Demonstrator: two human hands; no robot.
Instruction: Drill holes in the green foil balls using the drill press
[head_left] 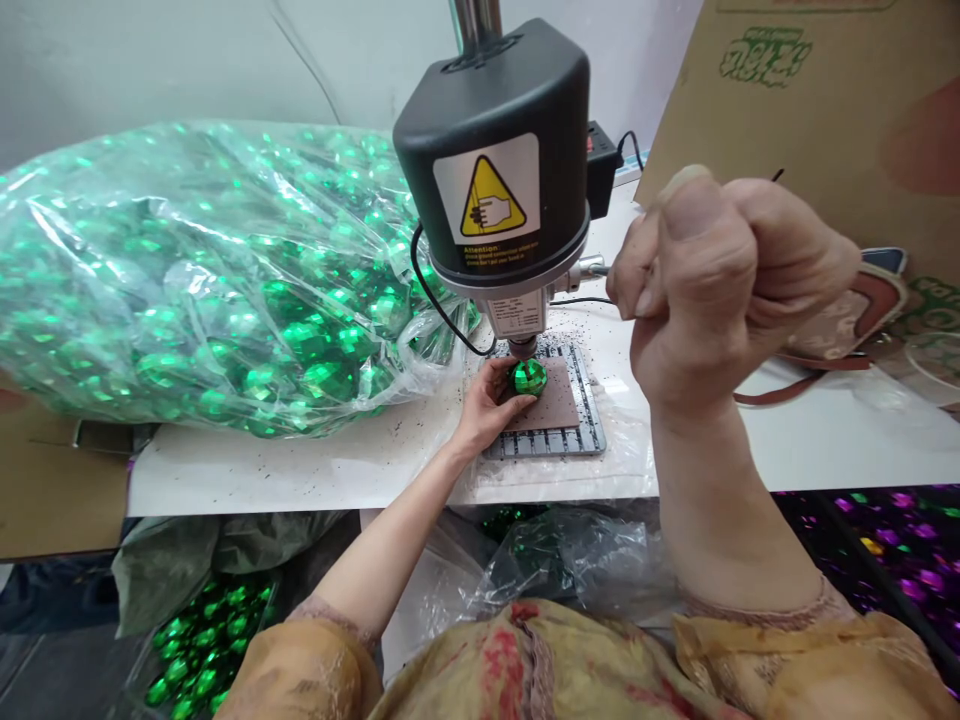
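Note:
My left hand (491, 405) reaches to the middle of the table and grips a shiny green faceted ball (529, 377) between thumb and fingers. The ball sits on a brown board (559, 405) that lies over the grey slotted base plate (596, 435). Right above it is the chuck (523, 347) of a black drill press (491, 130) bearing a yellow warning label; the ball hides where a bit would meet it. My right hand (720, 270), raised close to the camera, is closed around the press's feed lever (592, 268), most of which the fist covers.
A large clear bag of green balls (247, 290) lies left of the press. More green balls (210, 640) are below the table at left. Cardboard (840, 110) and a bag with a brown strap (862, 320) stand at right. Dark specks dot the white table (300, 470). Purple balls (900, 540) show lower right.

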